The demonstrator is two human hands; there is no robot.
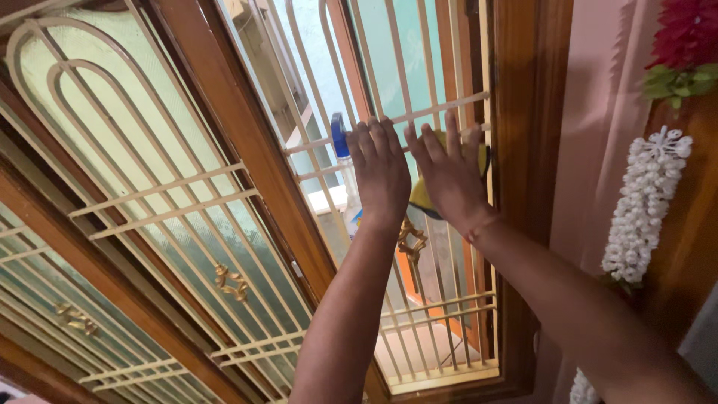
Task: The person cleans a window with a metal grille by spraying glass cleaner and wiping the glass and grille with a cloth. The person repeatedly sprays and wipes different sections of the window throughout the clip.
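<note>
My left hand [381, 176] is raised against the cream metal window grille [419, 112], fingers straight and close together. A clear spray bottle with a blue cap [340, 136] stands upright along its thumb side and seems to be held against the palm. My right hand [451, 179] lies flat next to it, fingers slightly spread, pressing a yellow cloth [420, 196] onto the bars. The two hands nearly touch. Most of the cloth is hidden under the right palm.
A brown wooden frame [523, 150] borders the grille on the right. Frosted glass panes with the same cream bars [149, 202] and small brass ornaments [232, 283] fill the left. White [645, 202] and red flower garlands [684, 34] hang on the right wall.
</note>
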